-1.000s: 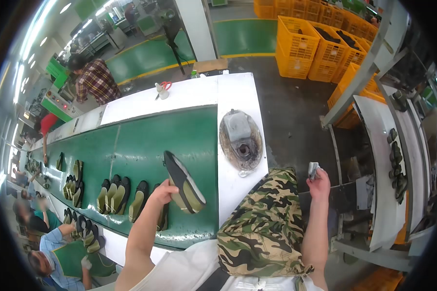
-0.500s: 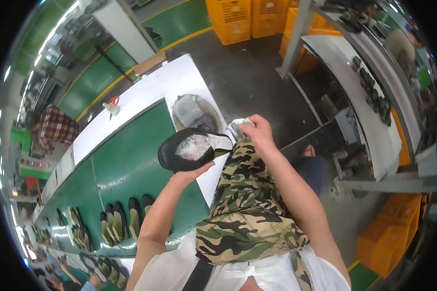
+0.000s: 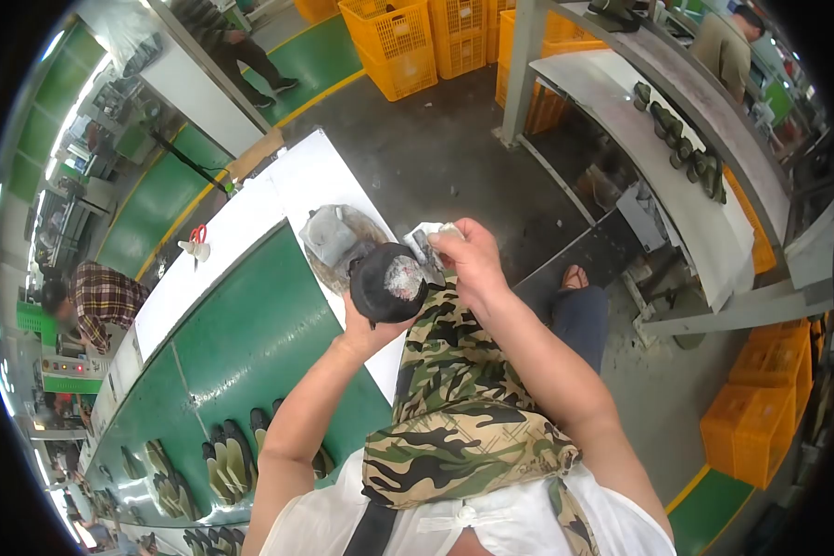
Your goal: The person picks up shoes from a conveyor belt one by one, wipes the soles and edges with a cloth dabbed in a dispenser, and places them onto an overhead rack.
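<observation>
The dark shoe (image 3: 389,283) is up off the worktop (image 3: 250,320), just in front of the camouflage apron (image 3: 459,445); sole side away from the camera, pale speckled lining visible in the opening; left hand (image 3: 366,324) clamped around its side from below; right hand (image 3: 473,261) closed on a grey-white cloth (image 3: 423,243), fingertips pinched, cloth right by the shoe; cannot tell if they touch.

Beside the shoe, on the worktop's white strip: round stained dish (image 3: 321,269) bearing a grey block (image 3: 327,232); farther along, red scissors (image 3: 198,233) next to a white bottle (image 3: 194,250); on the green section, groups of olive-and-black shoes (image 3: 227,461); person in a plaid shirt (image 3: 109,295) beyond the far side; yellow crates (image 3: 398,57) stacked on the floor; more dark footwear (image 3: 684,148) lined up on a rack shelf (image 3: 612,120) at right.
</observation>
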`<state>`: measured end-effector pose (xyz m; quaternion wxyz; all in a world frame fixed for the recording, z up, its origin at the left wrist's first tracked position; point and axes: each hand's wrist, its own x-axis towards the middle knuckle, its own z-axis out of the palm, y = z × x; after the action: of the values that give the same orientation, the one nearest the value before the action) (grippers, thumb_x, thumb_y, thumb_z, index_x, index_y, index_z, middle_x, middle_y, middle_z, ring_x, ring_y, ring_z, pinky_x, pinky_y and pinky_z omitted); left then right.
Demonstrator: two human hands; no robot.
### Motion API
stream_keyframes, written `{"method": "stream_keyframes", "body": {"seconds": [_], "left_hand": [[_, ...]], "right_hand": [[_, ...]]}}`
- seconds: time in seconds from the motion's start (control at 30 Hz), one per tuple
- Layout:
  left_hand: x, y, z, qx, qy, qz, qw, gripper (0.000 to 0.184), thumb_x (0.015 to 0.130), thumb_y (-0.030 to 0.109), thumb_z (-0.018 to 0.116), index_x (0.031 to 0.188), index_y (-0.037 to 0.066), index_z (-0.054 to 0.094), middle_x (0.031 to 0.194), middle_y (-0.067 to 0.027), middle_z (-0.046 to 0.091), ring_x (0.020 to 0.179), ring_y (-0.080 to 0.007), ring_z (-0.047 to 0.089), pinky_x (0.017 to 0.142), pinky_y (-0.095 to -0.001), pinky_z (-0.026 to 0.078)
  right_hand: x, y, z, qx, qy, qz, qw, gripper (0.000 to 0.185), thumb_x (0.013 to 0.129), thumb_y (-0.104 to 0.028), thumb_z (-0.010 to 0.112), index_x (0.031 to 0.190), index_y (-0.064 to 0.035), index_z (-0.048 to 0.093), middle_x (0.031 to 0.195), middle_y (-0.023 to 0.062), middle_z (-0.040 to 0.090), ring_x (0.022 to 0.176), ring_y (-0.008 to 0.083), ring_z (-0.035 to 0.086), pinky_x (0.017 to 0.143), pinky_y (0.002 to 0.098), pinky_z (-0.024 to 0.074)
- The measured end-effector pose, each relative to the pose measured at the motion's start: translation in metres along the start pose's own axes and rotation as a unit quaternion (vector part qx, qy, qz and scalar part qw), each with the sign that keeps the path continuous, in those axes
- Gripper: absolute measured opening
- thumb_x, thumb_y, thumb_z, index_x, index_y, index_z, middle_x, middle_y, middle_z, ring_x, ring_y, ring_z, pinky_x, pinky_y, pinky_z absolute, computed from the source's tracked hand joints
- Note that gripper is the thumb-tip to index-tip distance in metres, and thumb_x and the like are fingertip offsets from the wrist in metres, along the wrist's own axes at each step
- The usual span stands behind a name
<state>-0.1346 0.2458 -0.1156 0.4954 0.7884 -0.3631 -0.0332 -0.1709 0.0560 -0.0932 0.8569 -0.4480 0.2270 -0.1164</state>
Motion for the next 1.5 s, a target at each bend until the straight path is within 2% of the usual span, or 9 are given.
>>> {"method": "stream_keyframes", "body": {"seconds": [0.07, 0.17, 0.3, 0.43, 0.57, 0.73, 1.07, 1.37, 1.5], "left_hand": [[0.004, 0.014, 0.003, -0.062, 0.008, -0.063, 0.996, 0.058, 0.06, 0.014, 0.089, 0.111, 0.001, 0.064, 0.1, -0.0104, 0.07, 0.092, -0.0216, 0.069, 0.085, -0.0336, 0.054], [0.014, 0.02, -0.001, -0.013, -0.058, -0.072, 0.996, 0.06, 0.063, 0.008, 0.088, 0.117, 0.001, 0.061, 0.11, -0.0095, 0.068, 0.104, -0.0204, 0.065, 0.094, -0.0355, 0.051], [0.029, 0.038, -0.008, -0.001, -0.09, -0.087, 0.992, 0.059, 0.058, 0.007, 0.089, 0.111, 0.001, 0.063, 0.104, -0.01, 0.07, 0.097, -0.0204, 0.067, 0.089, -0.0352, 0.053], [0.035, 0.016, -0.01, -0.146, -0.179, -0.131, 0.964, 0.065, 0.055, 0.013, 0.09, 0.112, -0.003, 0.06, 0.098, -0.0104, 0.071, 0.092, -0.0177, 0.066, 0.087, -0.032, 0.052], [0.045, 0.02, -0.017, -0.234, -0.273, -0.18, 0.915, 0.059, 0.058, 0.007, 0.087, 0.11, -0.003, 0.063, 0.1, -0.0067, 0.07, 0.092, -0.0145, 0.064, 0.086, -0.0301, 0.051], [0.051, 0.02, -0.015, -0.344, -0.303, -0.248, 0.854, 0.053, 0.058, 0.006, 0.084, 0.108, -0.001, 0.066, 0.099, -0.0053, 0.069, 0.093, -0.0147, 0.063, 0.087, -0.0294, 0.05], [0.07, 0.005, 0.007, -0.482, -0.264, -0.297, 0.781, 0.056, 0.067, 0.01, 0.073, 0.12, -0.004, 0.058, 0.109, -0.0111, 0.067, 0.1, -0.0226, 0.065, 0.092, -0.0351, 0.051], [0.097, -0.012, 0.039, -0.457, -0.216, -0.318, 0.802, 0.063, 0.069, 0.019, 0.071, 0.124, -0.002, 0.052, 0.113, -0.0139, 0.064, 0.102, -0.0268, 0.064, 0.092, -0.039, 0.052], [0.115, -0.013, 0.061, -0.472, -0.188, -0.33, 0.796, 0.059, 0.07, 0.017, 0.071, 0.123, -0.002, 0.053, 0.114, -0.0135, 0.064, 0.104, -0.0271, 0.064, 0.093, -0.0388, 0.052]], "right_hand": [[-0.002, -0.011, 0.004, 0.011, -0.007, -0.01, 1.0, 0.015, 0.079, -0.007, 0.071, 0.086, -0.0031, 0.058, 0.08, 0.0024, 0.061, 0.069, 0.0083, 0.055, 0.062, 0.025, 0.0441], [-0.004, -0.029, 0.012, 0.004, -0.037, -0.065, 0.997, 0.015, 0.08, -0.007, 0.071, 0.085, -0.0028, 0.058, 0.081, 0.0026, 0.062, 0.07, 0.0079, 0.056, 0.064, 0.0249, 0.0457], [0.004, -0.042, 0.017, 0.024, -0.068, -0.114, 0.991, 0.014, 0.081, -0.006, 0.071, 0.085, -0.0034, 0.057, 0.081, 0.002, 0.062, 0.072, 0.007, 0.056, 0.065, 0.0242, 0.0461], [0.025, -0.045, 0.016, 0.04, -0.093, -0.167, 0.981, 0.014, 0.082, -0.005, 0.07, 0.083, -0.0048, 0.057, 0.081, 0.0004, 0.062, 0.072, 0.0057, 0.055, 0.064, 0.0232, 0.0447], [0.045, -0.045, 0.009, 0.016, -0.1, -0.207, 0.973, 0.017, 0.082, -0.004, 0.07, 0.081, -0.0067, 0.054, 0.079, -0.0011, 0.06, 0.07, 0.0052, 0.052, 0.063, 0.0225, 0.0425], [0.057, -0.04, -0.006, -0.02, -0.119, -0.235, 0.965, 0.018, 0.08, 0.0, 0.068, 0.077, -0.008, 0.051, 0.076, -0.0014, 0.057, 0.069, 0.0061, 0.052, 0.064, 0.0233, 0.0415], [0.033, -0.018, -0.064, -0.043, -0.188, -0.114, 0.975, 0.016, 0.076, 0.003, 0.064, 0.077, -0.0065, 0.05, 0.079, 0.0025, 0.06, 0.07, 0.0087, 0.054, 0.063, 0.0251, 0.0417], [-0.001, -0.02, -0.141, 0.0, -0.224, -0.018, 0.974, 0.017, 0.075, 0.0, 0.068, 0.076, -0.0063, 0.052, 0.092, 0.0098, 0.066, 0.082, 0.0145, 0.059, 0.074, 0.0289, 0.046], [-0.001, -0.025, -0.181, 0.007, -0.157, -0.008, 0.987, 0.017, 0.078, 0.002, 0.067, 0.076, -0.007, 0.053, 0.085, 0.004, 0.063, 0.079, 0.0114, 0.059, 0.071, 0.027, 0.0456]]}}
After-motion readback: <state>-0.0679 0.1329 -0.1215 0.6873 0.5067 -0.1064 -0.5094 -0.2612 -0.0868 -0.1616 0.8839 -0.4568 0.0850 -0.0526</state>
